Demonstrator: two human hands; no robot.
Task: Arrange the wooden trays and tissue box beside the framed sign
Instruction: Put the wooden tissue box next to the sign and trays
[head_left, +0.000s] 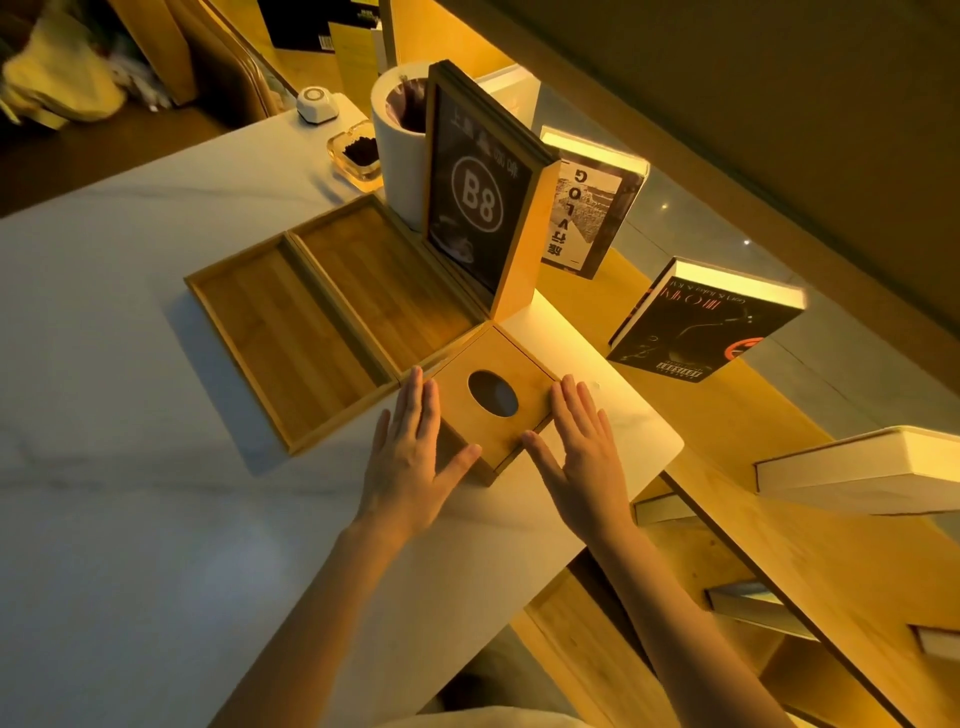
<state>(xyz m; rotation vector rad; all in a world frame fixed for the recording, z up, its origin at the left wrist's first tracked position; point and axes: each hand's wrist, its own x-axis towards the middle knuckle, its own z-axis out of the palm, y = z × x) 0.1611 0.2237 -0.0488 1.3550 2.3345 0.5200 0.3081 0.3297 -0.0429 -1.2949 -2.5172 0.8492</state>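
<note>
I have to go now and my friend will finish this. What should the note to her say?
Left hand: flat and open against the tissue box's left side. Right hand: flat and open against its right side. Neither is gripping.
Two wooden trays lie side by side on the white table, the far one against the framed sign.
The box sits at the trays' near corner, just in front of the sign.
Done: trays placed.
Left: probably just square the box up, then let go.

On the white bench (130, 364) stand a white bin (397, 171), a glass ashtray (358, 153) and a small white device (316, 105), with books (587, 218) propped on the wooden shelf (727, 415) alongside.
</note>
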